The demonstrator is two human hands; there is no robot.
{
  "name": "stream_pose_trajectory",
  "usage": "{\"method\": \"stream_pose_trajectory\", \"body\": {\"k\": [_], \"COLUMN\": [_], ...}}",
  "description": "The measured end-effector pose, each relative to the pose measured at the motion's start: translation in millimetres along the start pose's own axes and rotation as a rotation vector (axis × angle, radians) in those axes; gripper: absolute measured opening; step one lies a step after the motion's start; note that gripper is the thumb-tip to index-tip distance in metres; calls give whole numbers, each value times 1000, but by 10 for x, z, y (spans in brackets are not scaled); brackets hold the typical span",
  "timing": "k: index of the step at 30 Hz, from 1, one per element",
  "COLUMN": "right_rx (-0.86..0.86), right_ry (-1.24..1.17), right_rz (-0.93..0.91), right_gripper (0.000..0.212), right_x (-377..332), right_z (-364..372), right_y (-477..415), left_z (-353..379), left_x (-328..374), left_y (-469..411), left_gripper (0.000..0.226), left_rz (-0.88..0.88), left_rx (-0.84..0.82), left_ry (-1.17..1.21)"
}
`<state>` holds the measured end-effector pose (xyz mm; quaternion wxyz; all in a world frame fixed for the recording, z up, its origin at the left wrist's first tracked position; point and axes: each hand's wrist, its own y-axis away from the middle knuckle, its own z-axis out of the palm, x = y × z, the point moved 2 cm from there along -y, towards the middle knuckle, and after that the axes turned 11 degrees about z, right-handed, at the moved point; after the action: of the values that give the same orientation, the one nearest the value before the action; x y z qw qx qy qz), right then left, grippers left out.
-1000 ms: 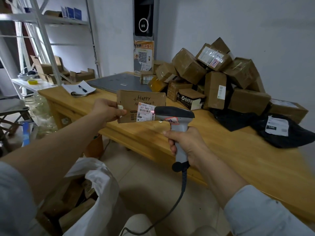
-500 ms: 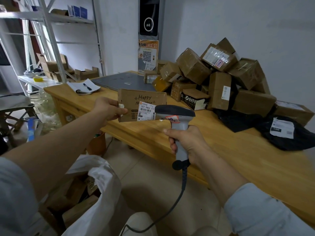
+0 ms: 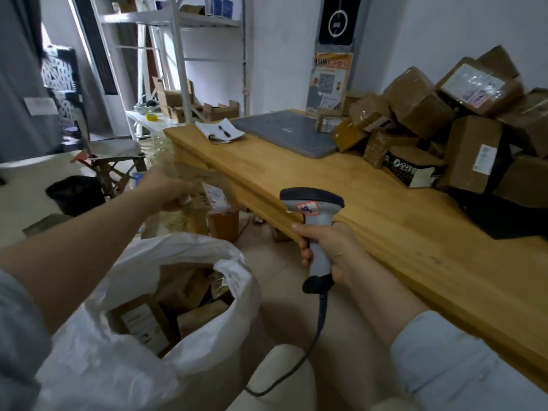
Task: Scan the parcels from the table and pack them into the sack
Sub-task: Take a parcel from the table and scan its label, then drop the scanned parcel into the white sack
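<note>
A: The left hand (image 3: pixel 169 191) is gripping a blurred parcel (image 3: pixel 206 192) in the air, not yet over the sack (image 3: pixel 178 247). The right hand (image 3: pixel 329 250) is clutching the scanner (image 3: pixel 311 198).

B: If it's letting go there, the parcel is probably missing the sack's mouth and hitting the floor.

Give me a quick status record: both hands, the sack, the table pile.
left hand: grips a blurred cardboard parcel in the air beyond the sack
right hand: grips the scanner by its handle
sack: white, mouth open, boxes inside
table: wooden, pile of parcels against the wall
stage: held parcel not yet in the sack
</note>
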<state>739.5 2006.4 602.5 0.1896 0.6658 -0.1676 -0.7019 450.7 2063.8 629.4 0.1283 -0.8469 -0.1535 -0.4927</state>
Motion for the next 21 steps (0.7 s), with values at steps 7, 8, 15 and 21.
{"method": "stream_pose_trajectory", "body": {"k": [7,8,15,21], "right_rx": [-42,-38,-12,-111], "right_ry": [13,13,-59,-316], "right_rz": [83,87,106,139], "right_gripper": [22,23,20,19], "right_x": [238,241,177,-114], "right_z": [264,263,114,-250], "right_y": [-168,-182,-252,-151], "left_z": [108,155,730,1177], "left_x": [-1132,-1297,-1775,-118], "left_y": [160,148,-282,176], "left_gripper": [16,23,116,101], "left_rz": [-392,-430,-384,56], "left_rx": [-216,-215,-128,-218], "left_ry": [-36,-45,-329,-305]}}
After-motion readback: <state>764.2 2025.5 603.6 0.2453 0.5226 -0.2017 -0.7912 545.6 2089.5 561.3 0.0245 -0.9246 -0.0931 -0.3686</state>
